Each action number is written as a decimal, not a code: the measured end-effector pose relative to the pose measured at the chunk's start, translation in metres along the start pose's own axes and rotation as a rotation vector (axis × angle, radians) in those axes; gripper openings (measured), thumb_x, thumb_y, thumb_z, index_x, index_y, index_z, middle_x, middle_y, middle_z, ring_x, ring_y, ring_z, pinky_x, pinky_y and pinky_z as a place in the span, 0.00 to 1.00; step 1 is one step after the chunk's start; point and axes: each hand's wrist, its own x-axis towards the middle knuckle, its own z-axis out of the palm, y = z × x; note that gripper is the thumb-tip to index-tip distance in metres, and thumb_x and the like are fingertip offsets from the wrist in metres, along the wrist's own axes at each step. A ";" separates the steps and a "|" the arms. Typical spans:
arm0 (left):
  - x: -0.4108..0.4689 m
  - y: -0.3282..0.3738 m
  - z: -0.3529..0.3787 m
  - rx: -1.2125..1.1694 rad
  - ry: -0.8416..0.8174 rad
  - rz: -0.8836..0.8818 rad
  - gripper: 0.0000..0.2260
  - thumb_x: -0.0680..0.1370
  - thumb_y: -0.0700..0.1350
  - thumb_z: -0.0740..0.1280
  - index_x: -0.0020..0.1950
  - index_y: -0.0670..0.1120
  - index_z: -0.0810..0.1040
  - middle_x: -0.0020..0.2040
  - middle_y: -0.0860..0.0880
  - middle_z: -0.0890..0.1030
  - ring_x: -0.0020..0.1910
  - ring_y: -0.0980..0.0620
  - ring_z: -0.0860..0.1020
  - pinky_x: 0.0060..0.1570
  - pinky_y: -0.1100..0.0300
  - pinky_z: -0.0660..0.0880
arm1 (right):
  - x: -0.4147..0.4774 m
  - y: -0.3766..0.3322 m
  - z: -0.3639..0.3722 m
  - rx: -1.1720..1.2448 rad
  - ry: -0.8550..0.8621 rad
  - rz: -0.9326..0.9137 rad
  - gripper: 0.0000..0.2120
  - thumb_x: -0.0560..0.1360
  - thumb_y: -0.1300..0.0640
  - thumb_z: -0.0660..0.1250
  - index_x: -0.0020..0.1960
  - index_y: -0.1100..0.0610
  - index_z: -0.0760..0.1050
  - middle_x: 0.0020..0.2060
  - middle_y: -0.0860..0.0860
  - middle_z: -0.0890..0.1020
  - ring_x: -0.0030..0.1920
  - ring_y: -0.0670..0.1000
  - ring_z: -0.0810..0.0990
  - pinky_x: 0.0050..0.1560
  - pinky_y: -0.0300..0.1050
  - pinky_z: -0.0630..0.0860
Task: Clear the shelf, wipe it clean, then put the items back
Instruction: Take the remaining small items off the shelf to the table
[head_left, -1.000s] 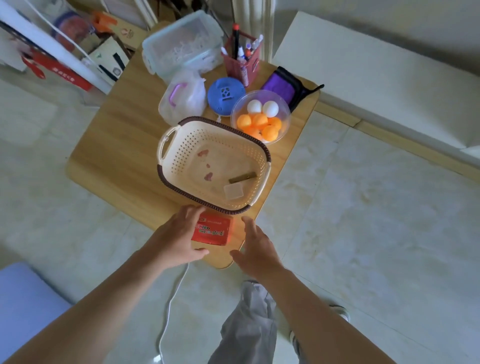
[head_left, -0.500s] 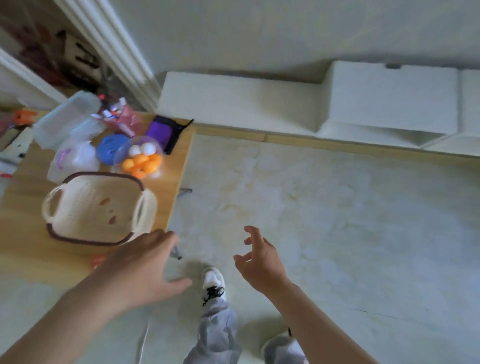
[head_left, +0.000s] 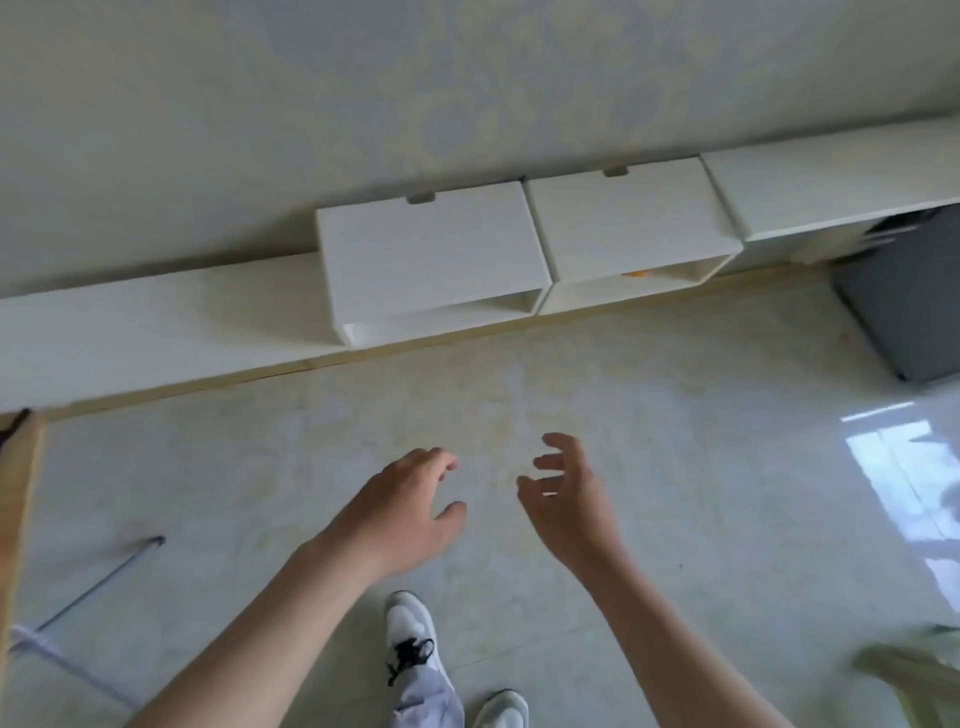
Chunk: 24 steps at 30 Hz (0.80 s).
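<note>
Swinging away from the counter (head_left: 15, 499), now only a sliver at the left edge, the view is facing the white shelf (head_left: 434, 260) along the wall. Left hand (head_left: 402, 512) and right hand (head_left: 569, 499) are hovering apart over the floor (head_left: 727, 467), fingers spread, holding nothing.

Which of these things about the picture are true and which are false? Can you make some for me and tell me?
1. Both hands are holding nothing. True: the left hand and the right hand are bare, fingers spread.
2. The two white open-fronted shelf cubbies stand against the wall. True.
3. The right cubby is packed full of books. False: only a small orange thing shows inside it.
4. The person is barefoot. False: a white shoe with black laces shows on the pale shiny tiled floor.
5. A red box lies in one hand. False: no box is in view.
</note>
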 end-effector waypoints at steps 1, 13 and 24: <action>0.016 0.002 0.005 -0.002 -0.012 0.008 0.22 0.79 0.54 0.66 0.71 0.49 0.70 0.68 0.52 0.74 0.65 0.54 0.74 0.64 0.58 0.71 | 0.012 0.005 -0.011 0.004 0.040 0.026 0.23 0.74 0.60 0.72 0.66 0.51 0.70 0.50 0.48 0.81 0.40 0.43 0.82 0.47 0.45 0.80; 0.166 0.067 0.055 -0.011 -0.026 0.181 0.26 0.81 0.49 0.64 0.78 0.47 0.64 0.76 0.51 0.67 0.74 0.53 0.66 0.67 0.68 0.58 | 0.146 0.070 -0.094 0.042 0.234 0.099 0.24 0.74 0.58 0.71 0.68 0.53 0.70 0.54 0.48 0.79 0.54 0.48 0.80 0.56 0.44 0.76; 0.400 0.122 0.130 0.137 0.436 0.381 0.21 0.74 0.43 0.66 0.66 0.37 0.77 0.63 0.39 0.78 0.64 0.41 0.76 0.64 0.64 0.63 | 0.364 0.153 -0.139 0.033 0.385 -0.264 0.28 0.73 0.55 0.73 0.71 0.55 0.69 0.59 0.52 0.80 0.59 0.51 0.79 0.63 0.49 0.76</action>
